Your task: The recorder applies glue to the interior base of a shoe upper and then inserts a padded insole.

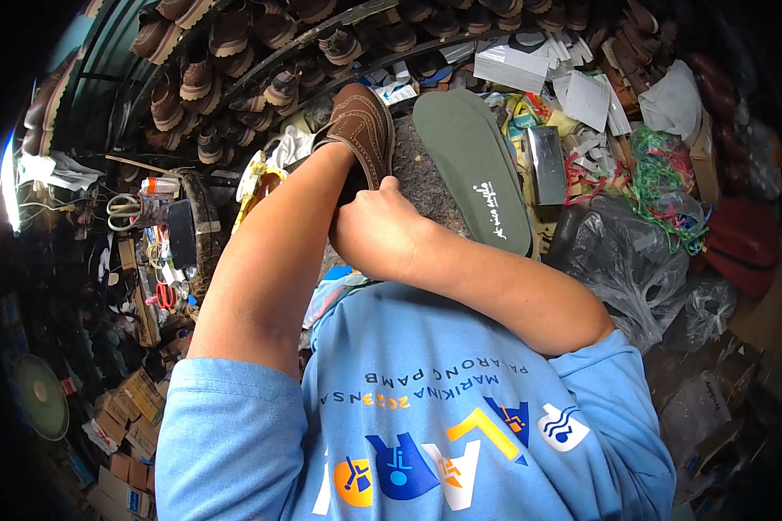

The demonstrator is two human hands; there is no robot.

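A brown leather shoe point(359, 127) with stitched and punched trim lies toe away from me at the top middle. My left forearm point(274, 239) reaches into its opening, and the shoe's upper hides my left hand and its fingers. At the heel end, my right hand point(381, 227) is closed around the shoe's rear edge, thumb upward; its fingertips are out of sight. Just right of the shoe, dark green insoles point(460, 148) with white script lie overlapping on a worn grey work surface point(415, 178).
Racks of brown shoes point(230, 35) curve along the back. On the left are scissors point(165, 295) and small tools. A dark box point(545, 165), tangled coloured strips point(669, 187) and a clear plastic bag point(621, 260) crowd the right. Cardboard boxes point(130, 408) lie lower left.
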